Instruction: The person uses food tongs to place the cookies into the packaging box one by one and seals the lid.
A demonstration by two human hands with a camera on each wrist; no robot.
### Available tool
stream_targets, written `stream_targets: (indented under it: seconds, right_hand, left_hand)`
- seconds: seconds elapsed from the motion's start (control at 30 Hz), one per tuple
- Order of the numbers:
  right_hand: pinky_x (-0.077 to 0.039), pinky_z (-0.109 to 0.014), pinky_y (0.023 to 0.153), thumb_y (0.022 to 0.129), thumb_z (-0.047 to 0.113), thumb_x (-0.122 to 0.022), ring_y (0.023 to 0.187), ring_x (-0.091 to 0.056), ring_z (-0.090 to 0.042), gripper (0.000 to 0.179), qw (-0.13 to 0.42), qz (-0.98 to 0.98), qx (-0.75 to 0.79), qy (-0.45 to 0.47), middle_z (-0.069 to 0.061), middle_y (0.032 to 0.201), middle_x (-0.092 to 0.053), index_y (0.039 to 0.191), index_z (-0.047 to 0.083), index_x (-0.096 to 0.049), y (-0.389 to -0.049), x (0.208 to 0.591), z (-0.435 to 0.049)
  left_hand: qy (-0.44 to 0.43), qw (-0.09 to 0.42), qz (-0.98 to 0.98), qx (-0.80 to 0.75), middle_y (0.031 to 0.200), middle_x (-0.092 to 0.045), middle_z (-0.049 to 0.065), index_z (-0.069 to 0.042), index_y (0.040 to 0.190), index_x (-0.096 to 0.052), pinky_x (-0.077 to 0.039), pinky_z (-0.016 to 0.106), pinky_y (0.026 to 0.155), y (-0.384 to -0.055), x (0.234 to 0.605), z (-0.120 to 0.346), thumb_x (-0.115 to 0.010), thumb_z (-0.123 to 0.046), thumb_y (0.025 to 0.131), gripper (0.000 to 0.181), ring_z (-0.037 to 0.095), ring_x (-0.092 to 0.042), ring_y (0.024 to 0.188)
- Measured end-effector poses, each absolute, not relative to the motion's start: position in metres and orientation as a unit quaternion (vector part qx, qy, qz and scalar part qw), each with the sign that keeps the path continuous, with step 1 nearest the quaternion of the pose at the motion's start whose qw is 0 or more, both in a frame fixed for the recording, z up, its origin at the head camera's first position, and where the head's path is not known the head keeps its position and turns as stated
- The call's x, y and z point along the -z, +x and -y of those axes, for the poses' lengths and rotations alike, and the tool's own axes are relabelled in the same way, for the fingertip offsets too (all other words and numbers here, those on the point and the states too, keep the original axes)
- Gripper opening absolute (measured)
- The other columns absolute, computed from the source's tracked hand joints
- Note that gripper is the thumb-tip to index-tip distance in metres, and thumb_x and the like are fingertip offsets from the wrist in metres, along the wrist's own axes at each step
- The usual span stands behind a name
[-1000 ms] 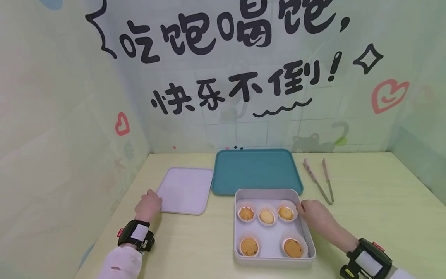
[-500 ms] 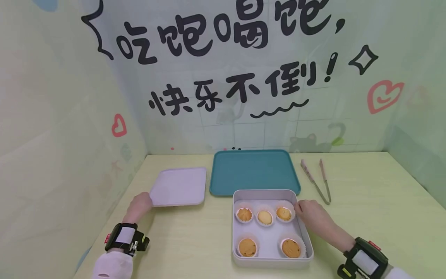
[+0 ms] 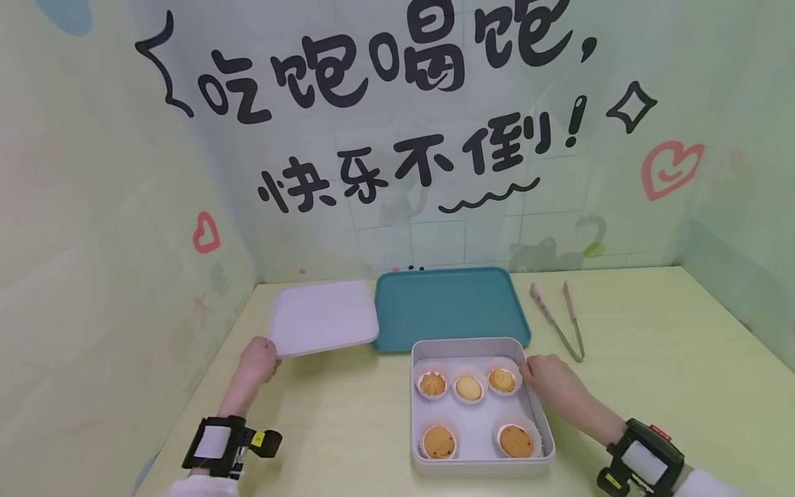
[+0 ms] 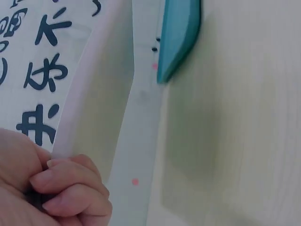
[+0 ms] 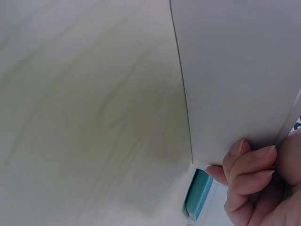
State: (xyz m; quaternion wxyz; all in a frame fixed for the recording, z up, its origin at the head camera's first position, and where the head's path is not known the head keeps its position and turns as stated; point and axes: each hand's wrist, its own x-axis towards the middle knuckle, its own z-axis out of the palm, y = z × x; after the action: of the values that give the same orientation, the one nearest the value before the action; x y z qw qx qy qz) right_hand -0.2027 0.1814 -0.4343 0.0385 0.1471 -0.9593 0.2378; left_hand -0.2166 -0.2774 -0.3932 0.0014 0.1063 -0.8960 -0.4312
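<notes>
A flat lilac lid [image 3: 326, 314] is held by its near left corner in my left hand [image 3: 257, 360]. It is tilted and raised off the table, with a shadow beneath it. In the left wrist view my fingers [image 4: 77, 188] curl at the lid's edge; the thumb is partly hidden. A pale lilac rectangular box [image 3: 481, 469] holds several round cookies [image 3: 439, 442] in white paper cups. My right hand [image 3: 555, 379] grips its right wall near the far corner. In the right wrist view, curled fingers [image 5: 249, 169] lie against the box's outer side [image 5: 235, 84].
A teal tray [image 3: 450, 310] lies flat behind the box, its left end beside the raised lid. Metal tongs [image 3: 568, 331] with pink handles lie spread on the table at the right. Printed cloth walls enclose the wooden table [image 3: 652, 400] at the back and sides.
My left hand has lifted the lilac lid off the table and tilted it, its right corner now in front of the teal tray's left edge. My right hand stays at the box.
</notes>
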Motion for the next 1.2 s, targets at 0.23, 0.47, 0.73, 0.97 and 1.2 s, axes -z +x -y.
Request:
stream_targets:
  seconds: [0.23,0.47,0.73,0.97,1.2]
  right_hand:
    - [-0.033,-0.025,0.045,0.090,0.006,-0.048,0.048,-0.037,-0.011,0.029,0.047,0.958,-0.244,0.143,0.002,0.051,-0.036,0.061,0.008,-0.049,-0.204,0.437,-0.181]
    - [-0.033,-0.026,0.046,0.090,0.005,-0.049,0.048,-0.038,-0.012,0.029,0.049,0.958,-0.247,0.139,0.002,0.051,-0.036,0.061,0.008,-0.049,-0.203,0.435,-0.181]
    - [-0.033,-0.025,0.042,0.090,0.008,-0.048,0.045,-0.038,-0.010,0.031,0.032,0.953,-0.266,0.144,0.003,0.049,-0.038,0.060,0.008,-0.049,-0.205,0.433,-0.186]
    - [-0.034,-0.026,0.041,0.096,0.012,-0.041,0.044,-0.044,-0.015,0.030,-0.002,0.917,-0.377,0.132,-0.002,0.052,-0.047,0.072,0.002,-0.056,-0.224,0.410,-0.205]
    - [-0.045,-0.025,0.051,0.097,0.029,-0.041,0.059,-0.054,-0.012,0.044,-0.060,0.803,-0.589,0.066,-0.006,0.069,-0.057,0.100,-0.014,-0.052,-0.255,0.392,-0.206]
  left_hand:
    - [0.066,-0.005,0.821,0.566,0.064,-0.041,0.008,0.007,0.097,-0.034,-0.027,0.020,0.042,-0.221,0.381,0.192,-0.021,-0.009,0.097,0.021,0.010,-0.033,0.046]
    - [0.004,-0.025,0.784,0.620,0.061,-0.038,0.006,0.005,0.094,-0.033,-0.026,0.020,0.041,-0.225,0.376,0.116,-0.024,-0.006,0.097,0.013,0.010,-0.032,0.045]
    - [-0.034,-0.022,0.776,0.630,0.057,-0.036,0.004,0.008,0.096,-0.034,-0.027,0.019,0.039,-0.221,0.378,0.079,-0.026,-0.004,0.096,0.015,0.009,-0.032,0.043]
    - [-0.034,-0.024,0.782,0.622,0.057,-0.035,0.004,0.005,0.093,-0.034,-0.027,0.020,0.041,-0.214,0.382,0.076,-0.028,-0.006,0.096,0.013,0.010,-0.033,0.043]
    - [-0.045,-0.028,0.774,0.632,0.056,-0.035,0.004,0.003,0.090,-0.032,-0.027,0.019,0.040,-0.208,0.386,0.074,-0.027,-0.005,0.096,0.011,0.009,-0.031,0.042]
